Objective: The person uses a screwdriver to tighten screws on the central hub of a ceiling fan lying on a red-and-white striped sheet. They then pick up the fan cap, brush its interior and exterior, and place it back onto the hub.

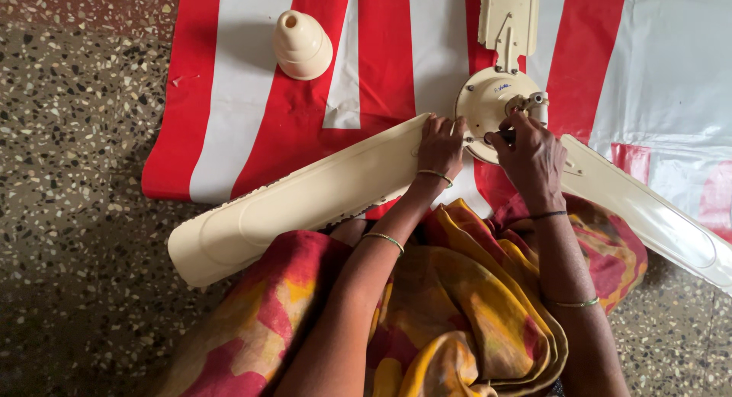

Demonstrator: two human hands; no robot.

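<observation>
A cream ceiling fan lies on a red and white striped sheet [244, 99]. Its round motor hub [484, 99] is in the middle, with one blade [305, 199] running left, another [648, 206] running right and a third [507, 16] pointing away. My left hand [441, 147] presses flat on the left blade's root, right beside the hub. My right hand [530, 157] is closed around a dark-handled tool whose thin metal shaft reaches toward the hub's edge; the tool's tip is hidden by my fingers.
A cream bell-shaped fan cover [302, 45] stands on the sheet to the upper left. Speckled terrazzo floor [69, 176] surrounds the sheet. My lap is draped in red and yellow cloth [457, 305] under the blades.
</observation>
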